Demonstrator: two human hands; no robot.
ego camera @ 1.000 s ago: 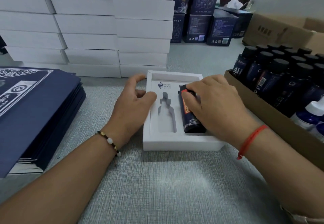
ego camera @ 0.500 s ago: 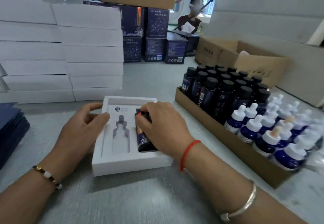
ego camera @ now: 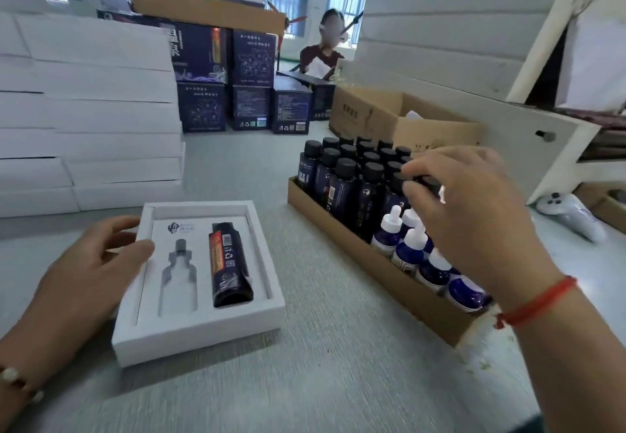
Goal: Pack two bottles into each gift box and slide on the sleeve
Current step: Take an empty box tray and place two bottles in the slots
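My right hand (ego camera: 474,215) has left the box (ego camera: 200,283), where half a second ago it was pressing the dark bottle (ego camera: 228,266) into its slot. It is now over the tray (ego camera: 372,263) to the right of the box, fingers (ego camera: 411,170) curled down among the black caps. They look to be closing on one cap, but the blur stops me telling whether anything is gripped. My left hand (ego camera: 91,273) has stayed put, lying flat and open on the box's left rim, steadying it without grasping.

I take this to mean the first bottle is done and the second is being fetched.

The box sits open on the table, left of the tray. The dark bottle lies in its right slot, cap away from me, label up. The left slot, cut to a dropper-bottle outline, is empty. The white-topped droppers (ego camera: 411,246) at the tray's near end look like the match, though my hand is over the black caps instead. I see no sleeve beside the box.
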